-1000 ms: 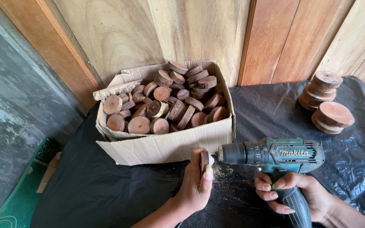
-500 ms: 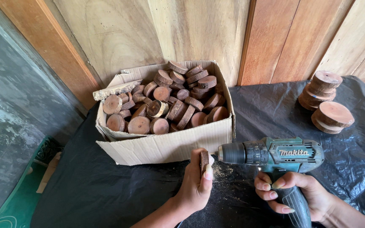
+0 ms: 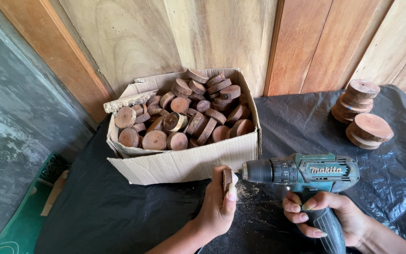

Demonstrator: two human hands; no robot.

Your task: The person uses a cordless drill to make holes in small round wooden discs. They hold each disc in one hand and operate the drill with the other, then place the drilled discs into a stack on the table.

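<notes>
Before open cardboard box (image 3: 184, 162): left hand (image 3: 217, 207) pinching small round wooden slice (image 3: 227, 181) on edge; right hand (image 3: 327, 214) clenched around teal cordless drill (image 3: 306, 171).

Both hands (image 3: 219, 202) (image 3: 327, 214) closed — firm grip

Open tan cardboard box (image 3: 184, 162) (rectangular) against wall.

Left hand (image 3: 217, 204) holds wood disc (image 3: 227, 180) against drill (image 3: 306, 174)
</notes>
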